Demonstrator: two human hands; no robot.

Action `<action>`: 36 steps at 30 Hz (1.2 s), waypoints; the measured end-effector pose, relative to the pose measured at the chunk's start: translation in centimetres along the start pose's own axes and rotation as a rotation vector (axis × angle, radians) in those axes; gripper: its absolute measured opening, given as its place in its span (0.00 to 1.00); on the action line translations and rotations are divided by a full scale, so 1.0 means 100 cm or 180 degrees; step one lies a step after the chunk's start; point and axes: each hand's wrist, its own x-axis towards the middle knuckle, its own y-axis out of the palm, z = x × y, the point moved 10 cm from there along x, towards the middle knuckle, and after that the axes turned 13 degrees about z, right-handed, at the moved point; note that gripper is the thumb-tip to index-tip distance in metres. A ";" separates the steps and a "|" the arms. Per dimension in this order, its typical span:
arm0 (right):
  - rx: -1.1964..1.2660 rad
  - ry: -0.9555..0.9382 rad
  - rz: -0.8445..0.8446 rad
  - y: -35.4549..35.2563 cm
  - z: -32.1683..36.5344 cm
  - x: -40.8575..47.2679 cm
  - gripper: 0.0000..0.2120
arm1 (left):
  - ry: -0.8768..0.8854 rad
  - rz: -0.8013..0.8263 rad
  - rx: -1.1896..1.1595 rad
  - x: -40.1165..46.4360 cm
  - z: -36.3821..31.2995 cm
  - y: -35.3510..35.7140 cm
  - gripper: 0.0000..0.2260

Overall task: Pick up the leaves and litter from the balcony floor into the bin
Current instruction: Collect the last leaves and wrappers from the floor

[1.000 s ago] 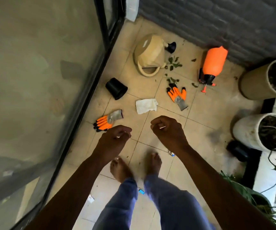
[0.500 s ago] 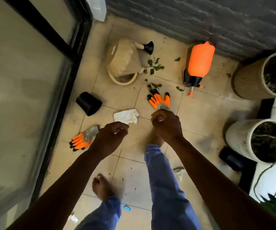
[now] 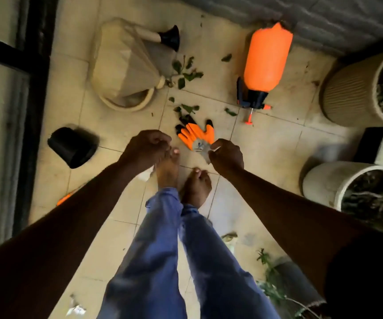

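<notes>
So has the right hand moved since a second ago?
Yes. The right hand has gone forward along the floor: it was short of the orange glove, now it is at its cuff.

Orange sprayer [image 3: 267, 56], orange-and-black glove [image 3: 196, 132], beige watering can [image 3: 122, 65], green leaves [image 3: 187, 73], blue trousers [image 3: 158, 254], cream tiles [image 3: 275, 143].

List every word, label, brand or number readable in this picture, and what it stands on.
No text is readable.
Grey cuff of the orange and black gardening glove: a small bluish printed mark, too blurred to read.
Orange plastic pressure sprayer and beige plastic watering can: no lettering shows.
</notes>
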 end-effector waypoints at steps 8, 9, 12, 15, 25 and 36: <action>-0.0827 0.0021 -0.0003 0.042 -0.025 0.133 0.31 | -0.0173 0.0039 0.0509 0.123 0.042 0.004 0.09; -0.0956 0.0119 0.0024 0.051 -0.032 0.146 0.36 | -0.0228 0.0049 0.0576 0.136 0.050 0.005 0.09; -0.1105 0.0237 -0.0024 0.064 -0.041 0.167 0.41 | -0.0364 -0.0003 0.0556 0.161 0.065 0.001 0.09; -0.1116 0.0151 0.0017 0.061 -0.045 0.172 0.35 | -0.0435 -0.0004 0.0568 0.173 0.068 0.000 0.10; -0.0917 -0.0220 -0.0092 0.001 -0.093 0.110 0.08 | -0.0403 0.0007 0.0596 0.187 0.060 0.008 0.08; -0.1279 -0.0950 -0.0866 -0.029 -0.070 0.165 0.16 | -0.0113 -0.0186 0.0925 0.218 0.059 0.027 0.08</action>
